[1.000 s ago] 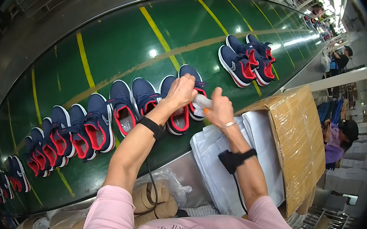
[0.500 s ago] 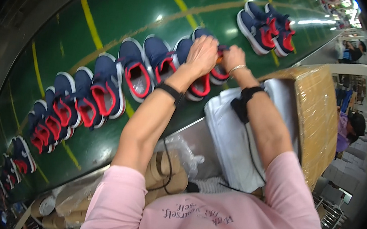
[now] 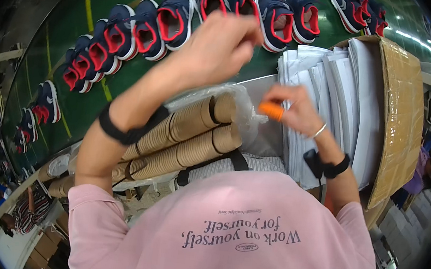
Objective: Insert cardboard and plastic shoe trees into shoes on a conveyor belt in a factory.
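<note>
Navy sneakers with red linings and white soles stand in a row on a green table (image 3: 121, 80). My left hand (image 3: 225, 46) is lifted in front of the row, smeared by motion, so what its fingers do is unclear. It partly covers the shoes behind it. Nearest to its fingertips is a sneaker (image 3: 266, 16). My right hand (image 3: 302, 112) hovers by the white paper stack (image 3: 330, 89), fingers curled. An orange ribbed piece (image 3: 270, 110) shows at its thumb side; whether it is held or worn on the thumb cannot be told.
An open cardboard box (image 3: 401, 117) holds the paper at the right. Below the table edge lie brown ribbed stacks (image 3: 188, 145) in clear plastic (image 3: 249, 117). Another pair of sneakers (image 3: 354, 12) stands at the far right. People (image 3: 24, 209) are at the far left.
Both hands have come away from the shoes, back toward me, and moved apart. The right hand is now over by the paper. The whole view has shifted, with the shoe row higher in it.
</note>
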Available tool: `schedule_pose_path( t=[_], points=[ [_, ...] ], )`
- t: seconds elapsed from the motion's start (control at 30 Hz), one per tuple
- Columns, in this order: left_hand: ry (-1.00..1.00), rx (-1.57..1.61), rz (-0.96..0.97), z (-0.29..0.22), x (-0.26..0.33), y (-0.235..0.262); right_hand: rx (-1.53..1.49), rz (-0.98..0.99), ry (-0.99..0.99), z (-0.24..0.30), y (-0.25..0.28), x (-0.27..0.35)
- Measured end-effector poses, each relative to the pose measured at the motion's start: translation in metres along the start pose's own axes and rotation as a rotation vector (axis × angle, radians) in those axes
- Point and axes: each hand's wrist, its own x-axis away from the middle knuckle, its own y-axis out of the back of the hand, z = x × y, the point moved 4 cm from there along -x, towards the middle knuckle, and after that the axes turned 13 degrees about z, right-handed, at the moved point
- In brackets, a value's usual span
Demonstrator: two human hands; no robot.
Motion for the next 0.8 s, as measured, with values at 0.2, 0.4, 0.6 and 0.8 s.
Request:
schedule_pose_path(
  t=[0.2,0.4,0.6,0.8],
  points=[
    [0.165,-0.035,-0.087,-0.052,0.14,-0.116,-0.46,0.043,-0.097,-0.018,-0.12,0.017],
    [0.175,-0.174,-0.2,-0.038,0.16,-0.158,-0.484,-0.096,-0.021,-0.027,-0.127,0.026],
    [0.218,0.064,-0.121,-0.03,0.166,-0.156,-0.675,-0.472,-0.005,-0.018,-0.086,0.073],
    [-0.057,0.43,0.113,-0.077,0.121,-0.114,-0.085,-0.357,0.246,0.075,-0.023,0.112]
  ],
)
